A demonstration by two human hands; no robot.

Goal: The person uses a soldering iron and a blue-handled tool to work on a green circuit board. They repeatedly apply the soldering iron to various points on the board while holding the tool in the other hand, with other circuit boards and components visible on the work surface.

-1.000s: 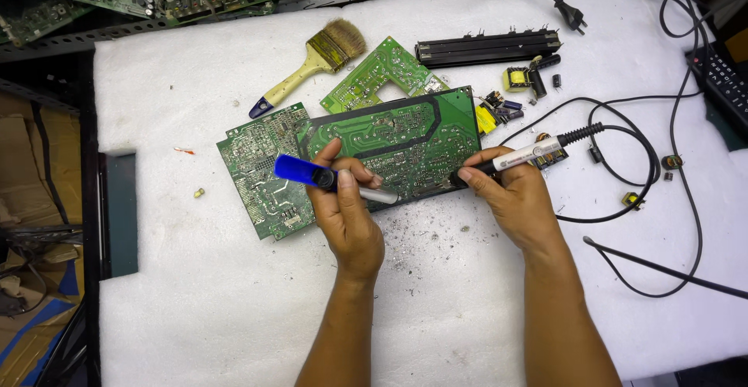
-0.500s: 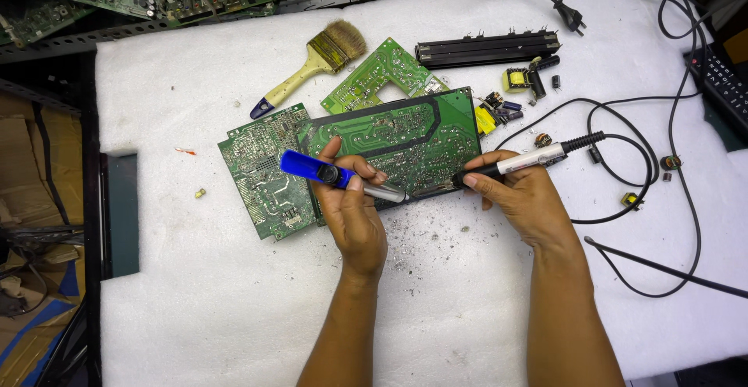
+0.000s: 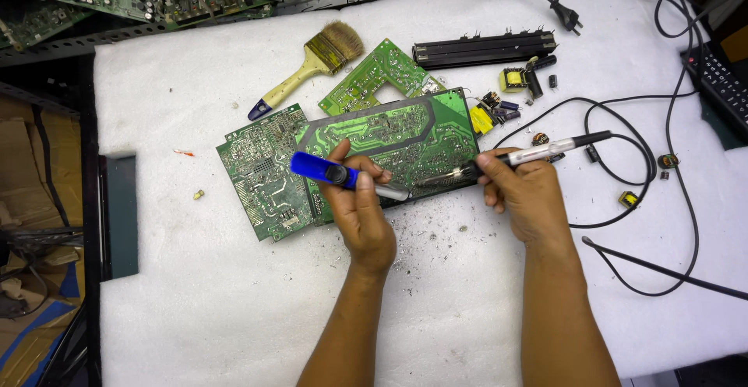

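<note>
Fingers (image 3: 360, 175) of the left hand (image 3: 362, 212) are curled tight around a blue desoldering pump (image 3: 343, 176), its metal tip aimed right over the large green circuit board (image 3: 382, 141) at the middle of the frame. The right hand (image 3: 526, 196), just right of centre, pinches a soldering iron (image 3: 518, 157) closed between thumb and fingers, tip touching the board's lower right edge. A smaller circuit board (image 3: 261, 173) lies under it to the left. A paintbrush (image 3: 312, 63) rests in the upper middle on the white mat (image 3: 234, 309).
</note>
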